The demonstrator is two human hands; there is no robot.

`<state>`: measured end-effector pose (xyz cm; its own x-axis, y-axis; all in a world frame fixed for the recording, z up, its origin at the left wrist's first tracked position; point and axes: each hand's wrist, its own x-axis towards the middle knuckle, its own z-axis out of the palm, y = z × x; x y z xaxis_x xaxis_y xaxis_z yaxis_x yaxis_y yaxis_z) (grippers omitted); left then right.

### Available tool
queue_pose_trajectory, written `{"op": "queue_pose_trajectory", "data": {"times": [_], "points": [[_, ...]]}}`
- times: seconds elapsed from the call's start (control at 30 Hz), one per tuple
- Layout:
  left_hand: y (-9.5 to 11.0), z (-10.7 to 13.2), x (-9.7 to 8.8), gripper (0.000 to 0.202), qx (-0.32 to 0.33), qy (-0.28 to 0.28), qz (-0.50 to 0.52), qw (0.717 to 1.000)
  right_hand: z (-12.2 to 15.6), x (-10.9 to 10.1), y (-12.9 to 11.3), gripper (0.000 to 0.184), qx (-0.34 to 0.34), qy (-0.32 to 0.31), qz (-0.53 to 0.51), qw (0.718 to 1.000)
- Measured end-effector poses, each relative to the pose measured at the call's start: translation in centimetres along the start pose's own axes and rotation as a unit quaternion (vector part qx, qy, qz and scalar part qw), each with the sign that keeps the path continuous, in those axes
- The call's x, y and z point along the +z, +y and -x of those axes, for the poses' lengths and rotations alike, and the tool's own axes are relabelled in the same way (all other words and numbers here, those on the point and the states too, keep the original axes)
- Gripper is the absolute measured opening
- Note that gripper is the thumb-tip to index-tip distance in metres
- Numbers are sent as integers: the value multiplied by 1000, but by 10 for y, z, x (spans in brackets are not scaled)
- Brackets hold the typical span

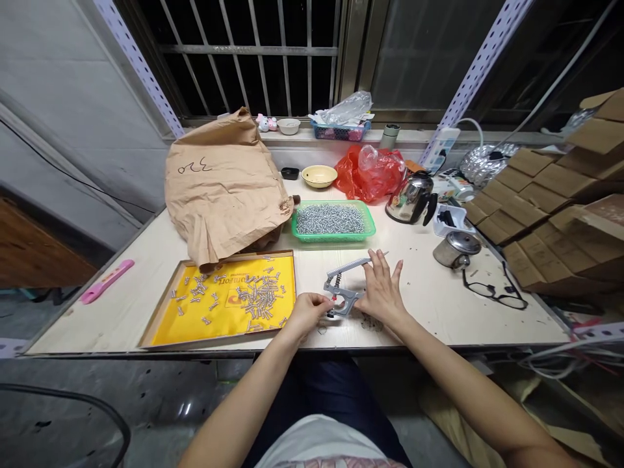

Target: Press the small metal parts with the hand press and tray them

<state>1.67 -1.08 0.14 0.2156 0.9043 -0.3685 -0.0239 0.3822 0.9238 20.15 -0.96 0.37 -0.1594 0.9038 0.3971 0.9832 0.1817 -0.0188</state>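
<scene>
A small grey metal lever press (344, 296) with a coil spring and a red part stands near the table's front edge. My left hand (307, 315) is closed in a pinch at its left side, by the red part; what the fingertips hold is too small to make out. My right hand (383, 289) spans the press from the right, thumb at the lower body and fingers over the end of the long lever. Behind it, a green plastic basket (334, 238) is filled with small silvery metal pieces. To the left, a shallow yellow-lined tray (168, 325) carries scattered metal pieces in clusters.
A large brown paper bag (224, 188) overlaps the tray's back edge. A pink handled item (107, 281) lies far left. On the right are a kettle (411, 198), a lidded metal cup (455, 250), eyeglasses (494, 292) and stacked cardboard boxes (550, 224). A red plastic bag (358, 179) sits behind.
</scene>
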Motion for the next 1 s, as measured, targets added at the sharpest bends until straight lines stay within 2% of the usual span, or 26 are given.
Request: {"op": "queue_pose_trajectory", "data": {"times": [0.17,0.37,0.6,1.0], "points": [[-1,-5,-5,16,45,13,-134,990,1,3,-2,75,1,0,-4,1000],[6,-8,-8,14,53,-39,-249,966,2,1,-5,74,-6,-6,-8,1000],[13,-5,-6,22,30,-74,-267,960,7,0,-5,72,-9,-12,-13,1000],[-3,-11,-7,27,45,-76,-256,963,11,1,-2,79,1,9,0,1000]]}}
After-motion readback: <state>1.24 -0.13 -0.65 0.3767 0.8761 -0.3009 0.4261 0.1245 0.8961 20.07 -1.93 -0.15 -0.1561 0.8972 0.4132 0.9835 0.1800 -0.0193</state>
